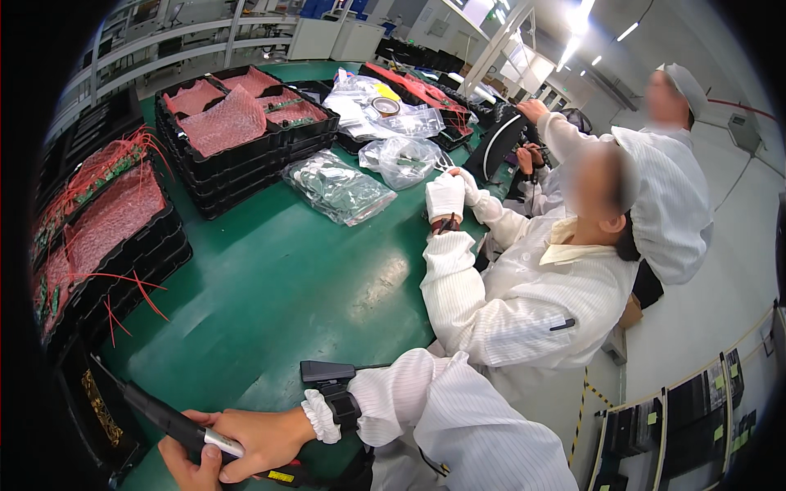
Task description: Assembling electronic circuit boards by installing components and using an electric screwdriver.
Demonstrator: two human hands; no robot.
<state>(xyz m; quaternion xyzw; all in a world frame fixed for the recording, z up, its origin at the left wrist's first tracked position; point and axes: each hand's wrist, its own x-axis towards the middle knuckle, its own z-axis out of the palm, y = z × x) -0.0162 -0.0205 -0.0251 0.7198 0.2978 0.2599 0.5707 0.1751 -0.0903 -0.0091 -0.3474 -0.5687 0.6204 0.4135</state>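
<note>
A slim black electric screwdriver (168, 419) with a silver collar lies slantwise at the lower left, its thin bit pointing to the far left. My right hand (266, 438) is closed on its body from the right, thumb by the collar. Below, at the picture's lower edge, my left hand (188, 468) has its fingers round the same tool; part of that hand is cut off. Beside the bit stands a black bin (123, 458) with small brass-coloured parts (102, 407) in it. A black strapped device (340, 405) is on my right wrist.
Black trays (151, 266) with pink bubble wrap and red wires stand left on the green table (270, 303); more stacked trays (221, 176) are behind. Bagged parts (340, 186) lie mid-back. A co-worker (524, 286) in white sits close on my right; another person (671, 147) is beyond.
</note>
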